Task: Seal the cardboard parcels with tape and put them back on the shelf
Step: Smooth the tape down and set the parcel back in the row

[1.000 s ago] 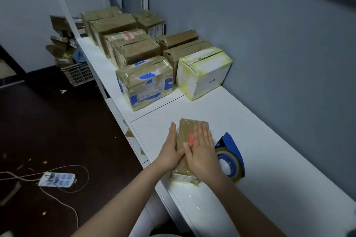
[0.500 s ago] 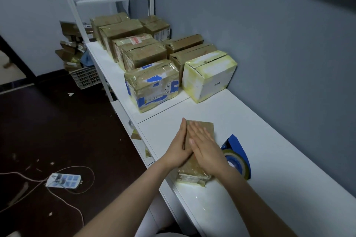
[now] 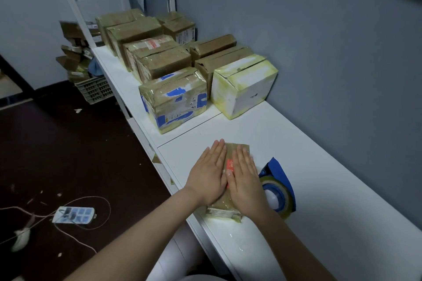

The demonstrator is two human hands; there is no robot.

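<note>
There we were, left hand (image 3: 209,174) and right hand (image 3: 245,180) side by side, fingers straight, pressing flat on the small parcel (image 3: 237,148) and gripping nothing. The parcel lay under our palms on the white shelf (image 3: 324,166). The blue tape dispenser (image 3: 277,186) sat just right of the right hand, and the taped boxes (image 3: 173,98) stood well beyond our fingertips.

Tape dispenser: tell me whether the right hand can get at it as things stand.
Probably yes. The tape dispenser lies on the table just beside the right hand, with nothing between them. That hand lies flat on the small parcel and holds nothing.
</note>
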